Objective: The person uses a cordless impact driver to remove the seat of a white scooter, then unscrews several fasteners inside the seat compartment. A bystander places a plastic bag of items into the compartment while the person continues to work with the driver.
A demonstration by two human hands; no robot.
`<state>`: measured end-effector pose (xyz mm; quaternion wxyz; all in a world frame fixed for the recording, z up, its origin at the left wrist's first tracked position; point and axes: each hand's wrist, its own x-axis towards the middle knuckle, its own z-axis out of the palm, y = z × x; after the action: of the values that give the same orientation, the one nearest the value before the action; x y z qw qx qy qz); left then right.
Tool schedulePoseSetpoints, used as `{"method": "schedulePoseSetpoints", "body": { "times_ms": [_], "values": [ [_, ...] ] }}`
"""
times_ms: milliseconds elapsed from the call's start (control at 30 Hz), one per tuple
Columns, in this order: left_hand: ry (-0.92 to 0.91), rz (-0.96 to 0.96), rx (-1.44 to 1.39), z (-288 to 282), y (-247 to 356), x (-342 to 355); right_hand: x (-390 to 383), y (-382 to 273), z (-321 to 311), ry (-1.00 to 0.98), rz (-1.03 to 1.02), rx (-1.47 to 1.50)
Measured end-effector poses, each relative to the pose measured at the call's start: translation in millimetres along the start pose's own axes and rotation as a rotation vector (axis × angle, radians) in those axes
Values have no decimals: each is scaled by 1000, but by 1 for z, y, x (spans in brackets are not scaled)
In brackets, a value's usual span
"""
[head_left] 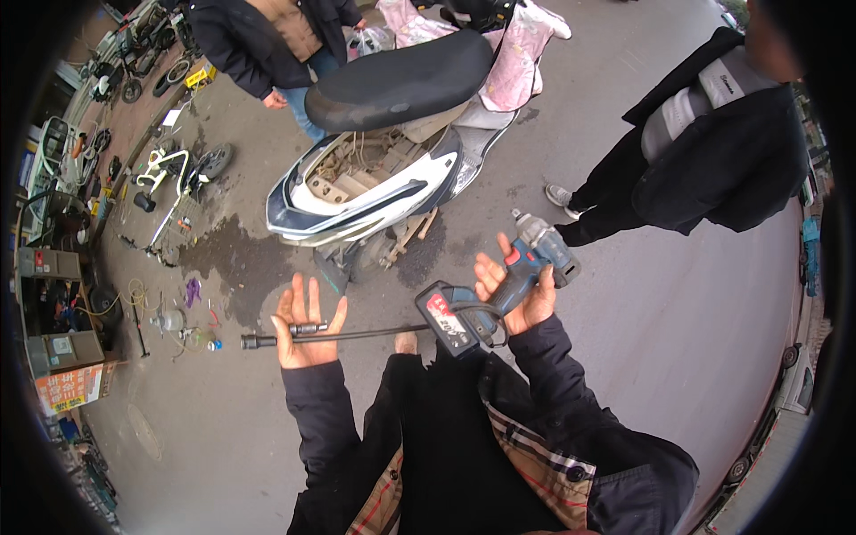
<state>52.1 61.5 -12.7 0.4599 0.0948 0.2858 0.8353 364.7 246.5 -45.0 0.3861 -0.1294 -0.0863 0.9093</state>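
Note:
My left hand (308, 334) is palm up with its fingers spread, the thumb hooked over a long dark socket extension bar (374, 334). A thick socket end (258, 341) sticks out past the thumb, and a shorter metal socket piece (309, 328) lies across the palm too. The bar's far end passes behind the battery of a cordless impact wrench (512, 278). My right hand (532, 308) cradles this blue and grey wrench at its handle, thumb across it and fingers partly open. Beyond both hands stands a white and black scooter (383, 192), its seat (401, 80) raised over an open compartment.
A person in a dark jacket (727, 147) stands at the right, another person (272, 45) behind the scooter. A white bicycle-like frame (174, 178) lies at the left, near tools, hoses and toolboxes (67, 349). Dark wet stains (227, 263) mark the pavement.

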Motion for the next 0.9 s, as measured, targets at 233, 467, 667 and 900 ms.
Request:
{"method": "schedulePoseSetpoints", "body": {
  "times_ms": [233, 467, 667, 900],
  "values": [
    [118, 58, 43, 3, -12, -5, 17, -16, 9, -106, 141, -31],
    [156, 21, -74, -16, -8, 4, 15, -4, 19, -143, 120, -62],
    [379, 6, -120, -39, 24, 6, 10, 27, 39, -85, 91, -145],
    [475, -18, -133, -80, 82, -13, 3, 83, 67, 32, 71, -228]
  ]
}}
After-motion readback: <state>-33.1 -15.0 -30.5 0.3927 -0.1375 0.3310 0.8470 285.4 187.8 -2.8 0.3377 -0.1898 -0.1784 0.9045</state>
